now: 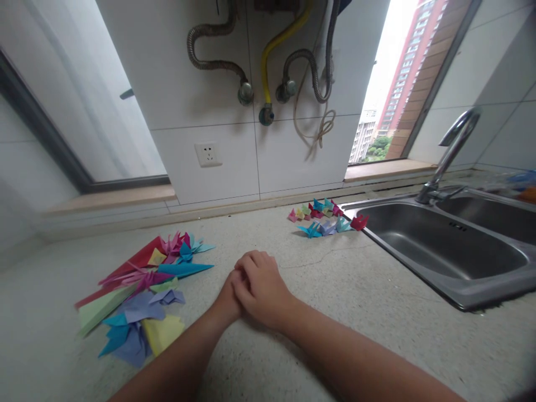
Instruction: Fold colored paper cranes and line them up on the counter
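Note:
My right hand (264, 287) lies across my left hand (229, 291) on the speckled counter, its fingers curled over the left one. Most of the left hand's fingers are hidden underneath. Neither hand touches any paper. Left of them spreads a loose pile of folded paper pieces: a blue pointed strip (186, 269), a pale green folded strip (104, 307), a magenta piece (153, 279), a purple piece (144, 306) and a yellow piece (163, 333). Beyond my right hand, small origami pieces stand in rows, among them a blue one (310, 229) and a red one (359, 222).
A steel double sink (444, 290) with a curved faucet (448, 151) is set into the counter (335, 312) at right. Behind, a tiled wall carries a socket (207, 154), metal hoses (213, 64) and a yellow pipe (266, 67). Windows stand on both sides.

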`<state>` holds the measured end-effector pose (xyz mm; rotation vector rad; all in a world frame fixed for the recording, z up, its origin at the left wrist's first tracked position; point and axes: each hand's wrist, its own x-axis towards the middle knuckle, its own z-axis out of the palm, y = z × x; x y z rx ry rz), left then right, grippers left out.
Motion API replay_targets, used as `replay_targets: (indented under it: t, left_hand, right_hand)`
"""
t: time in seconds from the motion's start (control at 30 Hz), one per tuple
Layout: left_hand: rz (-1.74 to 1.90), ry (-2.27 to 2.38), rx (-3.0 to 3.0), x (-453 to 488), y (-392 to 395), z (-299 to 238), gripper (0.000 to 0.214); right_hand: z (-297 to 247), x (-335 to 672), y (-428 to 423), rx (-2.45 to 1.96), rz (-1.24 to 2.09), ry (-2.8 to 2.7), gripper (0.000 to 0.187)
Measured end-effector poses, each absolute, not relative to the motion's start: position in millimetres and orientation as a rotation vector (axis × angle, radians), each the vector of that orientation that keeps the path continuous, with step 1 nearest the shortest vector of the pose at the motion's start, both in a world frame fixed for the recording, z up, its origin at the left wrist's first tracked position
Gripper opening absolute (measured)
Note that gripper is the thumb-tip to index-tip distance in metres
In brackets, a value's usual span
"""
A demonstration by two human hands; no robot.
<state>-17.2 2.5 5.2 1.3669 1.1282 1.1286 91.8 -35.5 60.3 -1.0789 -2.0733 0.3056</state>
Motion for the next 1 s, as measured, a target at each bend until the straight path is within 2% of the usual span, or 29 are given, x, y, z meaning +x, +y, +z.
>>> replay_targets:
  t: [0.1,0.2,0.37,1.0]
  left_hand:
    - [1.11,1.078,1.508,-23,-6,12,0.012]
    - [1.112,1.012,1.556,-24,-14,19,0.019]
    - [1.111,1.017,1.588,-24,-15,20,0.017]
    - [0.984,1.156,1.784,-22,-17,20,0.033]
  right_hand:
    - [44,102,-22,-1.037,0.331,-2.108,0.02]
    - [33,111,-9,-0.953,0.482,-2.107,0.02]
    - [27,113,-1,-0.825,0.715,-2.07,0.021]
    - [22,111,8,-0.789,0.964,-1.905,0.022]
